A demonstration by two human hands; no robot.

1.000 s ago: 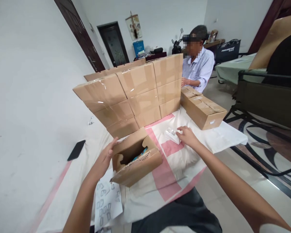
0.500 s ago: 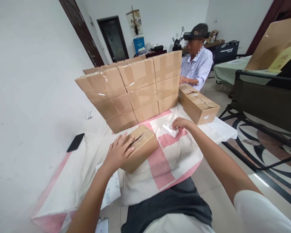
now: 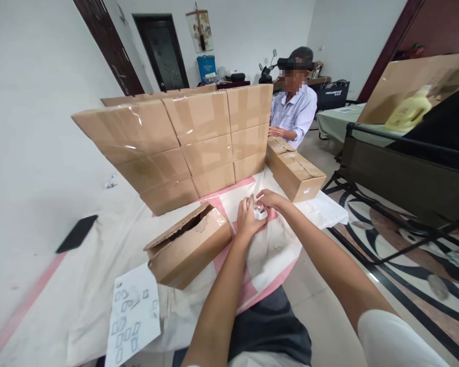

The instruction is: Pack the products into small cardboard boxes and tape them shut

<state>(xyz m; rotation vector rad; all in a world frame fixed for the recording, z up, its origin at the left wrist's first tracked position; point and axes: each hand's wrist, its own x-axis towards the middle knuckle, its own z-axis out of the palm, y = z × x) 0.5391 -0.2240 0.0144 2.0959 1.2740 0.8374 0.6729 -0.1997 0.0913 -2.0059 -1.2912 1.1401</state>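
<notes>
My left hand (image 3: 247, 216) is wrapped round a small white plastic object (image 3: 259, 212) that looks like a tape dispenser, resting on the cloth. At its far right side, the fingers of my right hand (image 3: 269, 199) are bent and pinched close against it; whatever they pinch is too small to make out. To the left of my left forearm lies a cardboard box (image 3: 193, 250). Its top flaps are folded inward, leaving a dark, ragged gap, and its contents are hidden.
Behind the box stands a tall taped cardboard partition (image 3: 210, 148). A long closed carton (image 3: 296, 171) sits at the right, near a seated person (image 3: 296, 109). On the left are a black phone (image 3: 77, 233) and a paper with drawn shapes (image 3: 133, 313).
My left hand pressed the box's flaps down, then left it and moved right to the white dispenser. My right hand stayed at the dispenser. The flaps have lifted slightly.
</notes>
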